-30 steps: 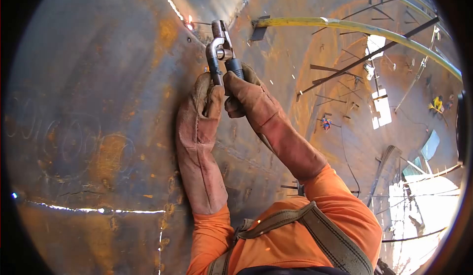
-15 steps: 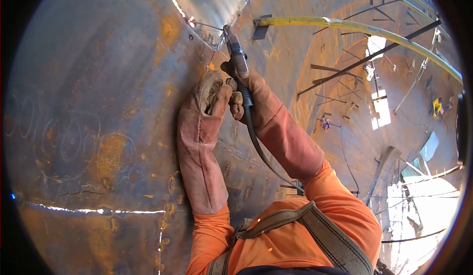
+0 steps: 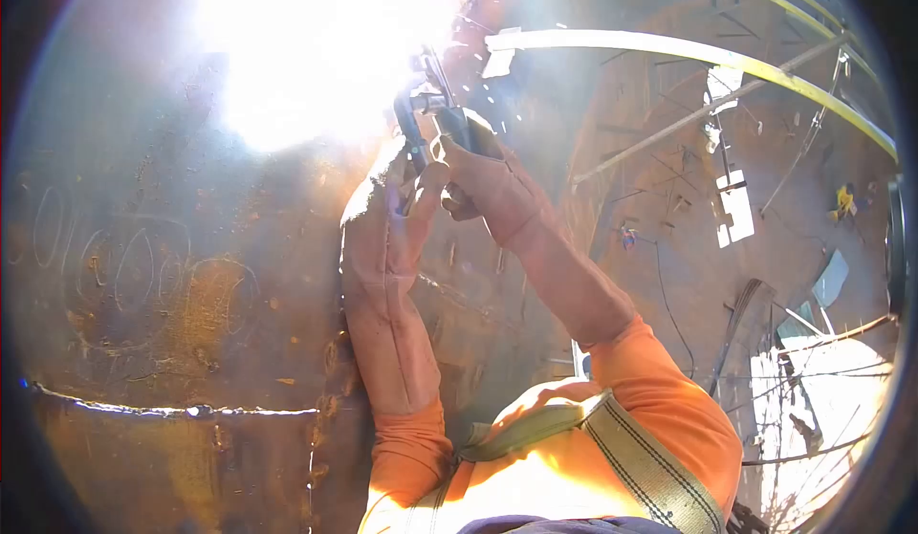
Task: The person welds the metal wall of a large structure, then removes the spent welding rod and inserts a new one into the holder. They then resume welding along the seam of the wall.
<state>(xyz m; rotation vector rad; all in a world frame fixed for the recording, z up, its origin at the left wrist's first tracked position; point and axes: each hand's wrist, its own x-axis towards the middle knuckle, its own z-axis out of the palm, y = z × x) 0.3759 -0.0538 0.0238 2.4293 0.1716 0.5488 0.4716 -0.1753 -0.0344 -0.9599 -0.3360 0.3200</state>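
Observation:
Both hands wear long leather gloves. My right hand (image 3: 478, 175) is wrapped round a welding holder (image 3: 459, 130), whose tip points up toward a blinding white glare (image 3: 316, 46) on the rusty metal plate (image 3: 172, 228). Just left of it, my left hand (image 3: 406, 185) is raised against the plate with its fingers curled near the holder and a dark curved shape; glare hides what it grips, if anything. Sparks fly around the holder's tip.
A yellow curved pipe (image 3: 669, 48) arcs across the upper right. Thin metal bars stick out of the rusty surface beyond it. A bright gap (image 3: 813, 419) shows at lower right. Far off at right is a small person in yellow (image 3: 845, 201).
An intense white arc glare and sparks have appeared at the top, washing out the plate's corner. Both hands have stayed almost in place, and the holder looks turned slightly.

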